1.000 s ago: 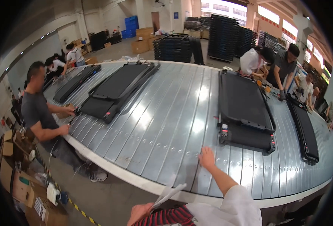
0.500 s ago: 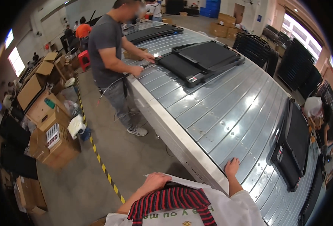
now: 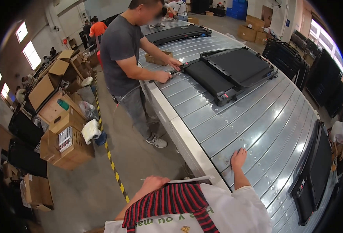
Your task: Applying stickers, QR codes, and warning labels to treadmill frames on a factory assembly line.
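We see a thin, flat, white strip (image 3: 187, 180) in front of our body, off the near edge of the shiny grey metal surface (image 3: 262, 128). Its long way runs from left to right, and its right end points at the white border (image 3: 191, 141) on that near edge.

Our left hand (image 3: 154, 184) is the nearer one, right at the strip's left part. The striped red and black collar (image 3: 165, 198) is in the way, so we cannot tell if the fingers are closed on the strip or only lie on it.

Our right hand (image 3: 239, 158) is farther off, to the right and ahead. It lies loose on the surface, near the near edge, palm down, with nothing in its grip that we can see.

Past that hand, to the left, is a big black flat machine with a bent frame (image 3: 229, 73), lying longways from the near edge to the far edge. A co-worker in a dark grey shirt (image 3: 121, 50) has both hands by its near left corner.
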### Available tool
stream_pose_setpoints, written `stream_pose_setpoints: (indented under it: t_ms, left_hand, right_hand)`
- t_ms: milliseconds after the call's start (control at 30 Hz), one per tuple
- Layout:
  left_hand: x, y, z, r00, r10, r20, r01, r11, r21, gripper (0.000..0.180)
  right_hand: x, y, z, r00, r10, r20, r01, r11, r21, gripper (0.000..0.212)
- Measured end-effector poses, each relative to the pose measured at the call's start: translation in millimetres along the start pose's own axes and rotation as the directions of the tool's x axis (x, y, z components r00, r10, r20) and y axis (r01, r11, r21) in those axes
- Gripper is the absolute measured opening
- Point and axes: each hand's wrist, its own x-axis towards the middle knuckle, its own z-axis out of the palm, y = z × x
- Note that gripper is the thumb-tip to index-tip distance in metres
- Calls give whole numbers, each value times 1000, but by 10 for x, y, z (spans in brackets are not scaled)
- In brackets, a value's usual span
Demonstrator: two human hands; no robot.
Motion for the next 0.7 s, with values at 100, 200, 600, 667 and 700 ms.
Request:
stream_pose_setpoints:
  t_ms: [100, 200, 600, 667, 700]
  left_hand:
    - [394, -8, -259, 995, 103, -7, -102, 994, 35, 21]
    - [706, -228, -174, 990, 136, -33, -136, 991, 21, 19]
    - [2288, -569, -371, 903, 394, 173, -396, 918, -24, 17]
    - [2602, -644, -395, 837, 506, 207, -512, 858, -26, 16]
    - [2796, -674, -416, 815, 547, 189, -554, 832, -22, 16]
  right_hand:
    - [305, -37, 275, 1000, -12, -21, 12, 1000, 19, 42]
    - [449, -324, 284, 996, -82, 18, 80, 993, 85, 41]
    - [422, -311, 459, 995, -18, -102, 28, 995, 99, 34]
    - [458, -436, 337, 991, 41, -129, -34, 998, 55, 33]
    - [468, -468, 289, 991, 88, -100, -83, 995, 54, 33]
